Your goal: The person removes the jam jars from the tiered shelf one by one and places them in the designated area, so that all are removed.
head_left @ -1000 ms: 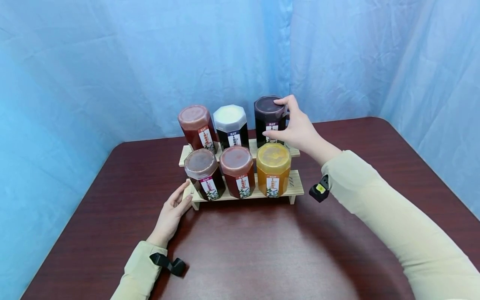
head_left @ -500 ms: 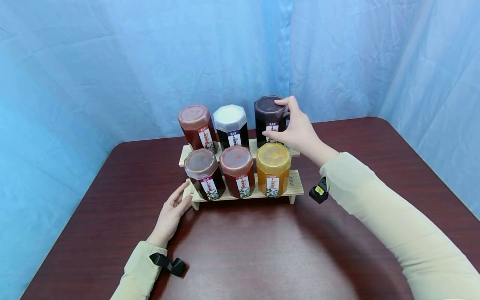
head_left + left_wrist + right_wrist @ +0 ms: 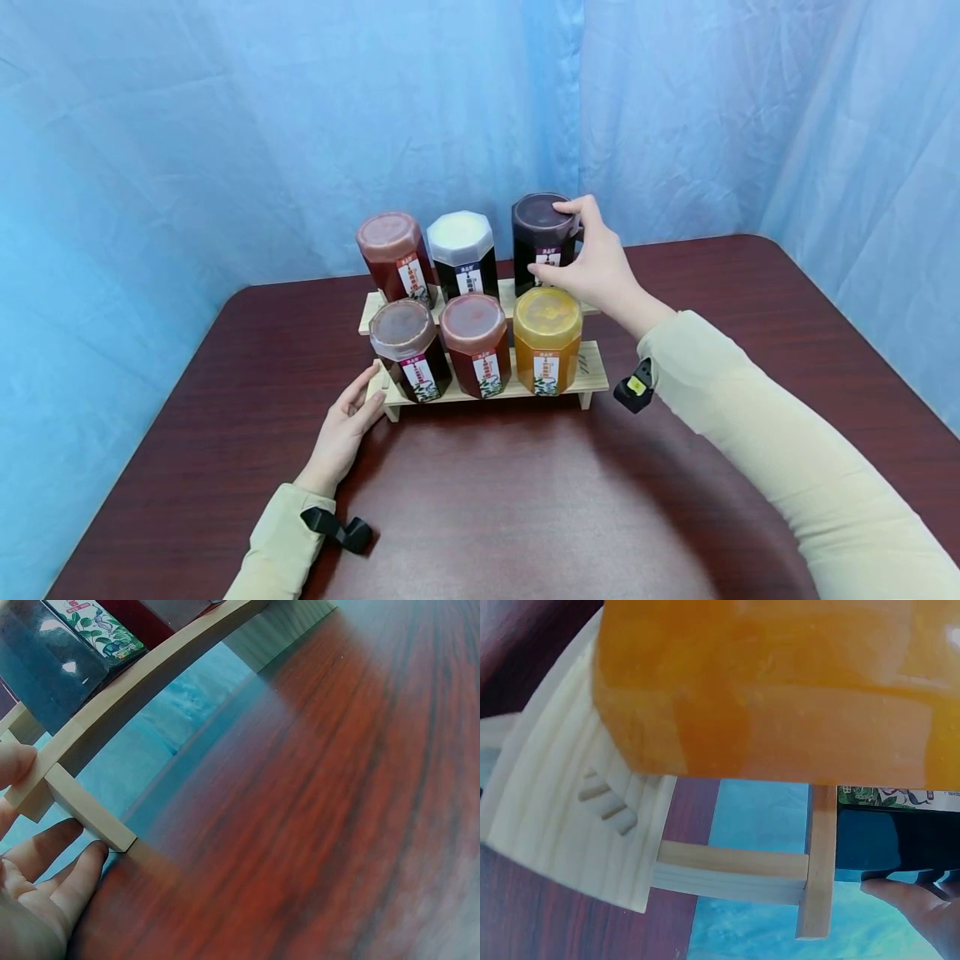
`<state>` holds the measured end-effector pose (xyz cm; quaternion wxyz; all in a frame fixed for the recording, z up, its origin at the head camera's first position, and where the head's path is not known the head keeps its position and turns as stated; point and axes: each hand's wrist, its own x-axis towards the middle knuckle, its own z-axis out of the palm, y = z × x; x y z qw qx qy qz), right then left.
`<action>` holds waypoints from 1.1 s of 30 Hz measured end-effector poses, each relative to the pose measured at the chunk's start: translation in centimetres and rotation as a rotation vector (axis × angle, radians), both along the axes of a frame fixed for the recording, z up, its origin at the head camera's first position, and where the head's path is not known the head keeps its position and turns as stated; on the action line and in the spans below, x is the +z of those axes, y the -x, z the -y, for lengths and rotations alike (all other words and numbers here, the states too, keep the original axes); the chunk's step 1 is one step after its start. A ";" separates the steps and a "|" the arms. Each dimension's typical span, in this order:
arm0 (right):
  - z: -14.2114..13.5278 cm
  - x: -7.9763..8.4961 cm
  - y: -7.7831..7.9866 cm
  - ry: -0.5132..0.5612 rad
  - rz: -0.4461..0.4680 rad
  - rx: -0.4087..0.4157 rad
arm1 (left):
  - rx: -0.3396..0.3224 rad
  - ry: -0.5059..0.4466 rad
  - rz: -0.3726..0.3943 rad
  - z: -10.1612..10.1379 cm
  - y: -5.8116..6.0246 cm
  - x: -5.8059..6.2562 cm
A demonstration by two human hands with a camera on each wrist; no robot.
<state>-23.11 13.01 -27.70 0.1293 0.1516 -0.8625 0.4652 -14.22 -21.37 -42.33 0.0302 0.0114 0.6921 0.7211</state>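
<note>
A two-tier light wooden rack (image 3: 592,367) bears several capped octagonal jars. My right hand (image 3: 597,265) holds the dark purple jar (image 3: 525,258) at the right of the upper tier, thumb across its front and a finger on the lid. The right wrist view shows the jar's dark side (image 3: 866,840) beside the shelf edge, with fingertips against it. My left hand (image 3: 337,437) grips the lower shelf's left end; in the left wrist view, the thumb lies on top of the shelf board (image 3: 112,701) and fingers reach beneath, by the leg (image 3: 90,806).
Left of the held jar stand a white-lidded jar (image 3: 461,237) and a red jar (image 3: 388,237). In front are a brown jar (image 3: 405,329), a red-brown jar (image 3: 474,325) and a yellow jar (image 3: 547,321). Blue curtains (image 3: 300,125) close off the dark wooden table (image 3: 525,500) behind.
The dark purple jar has shifted very slightly to the right with my right hand, while the right forearm lowered a little. My left hand stays on the rack.
</note>
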 end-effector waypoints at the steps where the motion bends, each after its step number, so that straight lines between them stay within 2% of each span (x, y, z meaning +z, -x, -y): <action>1: 0.0 0.0 0.0 0.007 -0.008 0.000 | 0.001 0.001 0.000 0.0 0.0 0.0; 20: -0.4 -1.1 -0.8 0.070 -0.095 -0.074 | -0.024 -0.003 -0.034 0.0 0.1 0.2; 33: -1.9 -1.5 -1.6 0.091 -0.172 -0.144 | 0.003 -0.005 -0.008 0.0 0.1 0.0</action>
